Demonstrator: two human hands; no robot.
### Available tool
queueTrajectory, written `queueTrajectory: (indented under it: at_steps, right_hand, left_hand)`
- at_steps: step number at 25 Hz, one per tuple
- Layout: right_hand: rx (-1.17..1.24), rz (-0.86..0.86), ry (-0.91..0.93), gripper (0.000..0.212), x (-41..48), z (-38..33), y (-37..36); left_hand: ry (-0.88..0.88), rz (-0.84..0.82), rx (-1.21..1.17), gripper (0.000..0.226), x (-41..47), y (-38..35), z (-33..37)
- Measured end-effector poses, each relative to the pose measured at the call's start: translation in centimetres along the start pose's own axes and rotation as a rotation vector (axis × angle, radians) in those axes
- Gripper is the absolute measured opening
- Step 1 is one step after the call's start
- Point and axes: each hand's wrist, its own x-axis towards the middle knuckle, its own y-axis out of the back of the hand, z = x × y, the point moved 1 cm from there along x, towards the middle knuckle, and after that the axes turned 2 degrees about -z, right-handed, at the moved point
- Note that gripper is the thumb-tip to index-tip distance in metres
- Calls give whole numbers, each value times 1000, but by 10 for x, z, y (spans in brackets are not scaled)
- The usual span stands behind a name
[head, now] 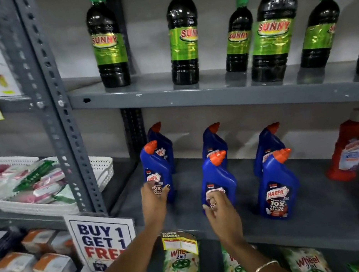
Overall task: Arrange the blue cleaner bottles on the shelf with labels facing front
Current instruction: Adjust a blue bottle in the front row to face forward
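Shelving of grey metal holds blue cleaner bottles in a shop.

Six cleaner bottles stand on the middle shelf in three pairs — one bottle behind another. The left hand touches the leftmost front bottle, the right hand the centre front one. Taller bottles stand on the shelf above.

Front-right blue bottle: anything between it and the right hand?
Nothing visible. The right hand is at the front-middle bottle; only bare shelf lies between it and the front-right bottle.
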Motion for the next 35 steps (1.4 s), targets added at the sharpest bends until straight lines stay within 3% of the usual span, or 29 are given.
queueTrajectory:
  at_steps: [4,9,12,16,27,31,35]
  right_hand:
    - [5,-185,7,37,24,-38,-51]
    - [232,-177,-286,51,63,-58,-106]
    - [282,-174,-353,43,77,-61,-123]
    - [276,-89,-355,31,77,-62,-126]
    - [236,-115,-326,34,34,-66,-108]
    - [270,-138,-318,34,28,-66,-104]
    - [313,-204,-323,40,27,-63,-105]
  left_hand:
    - [-3,20,16,42,47,35,-9]
    - [46,-274,36,45,108,46,-25]
    - [17,-381,88,39,122,39,-24]
    - [41,-348,98,45,122,39,-24]
    - [-81,-389,63,26,82,71,-28]
    - [-90,-402,88,35,76,75,-28]
    - [-94,-547,107,47,75,74,-26]
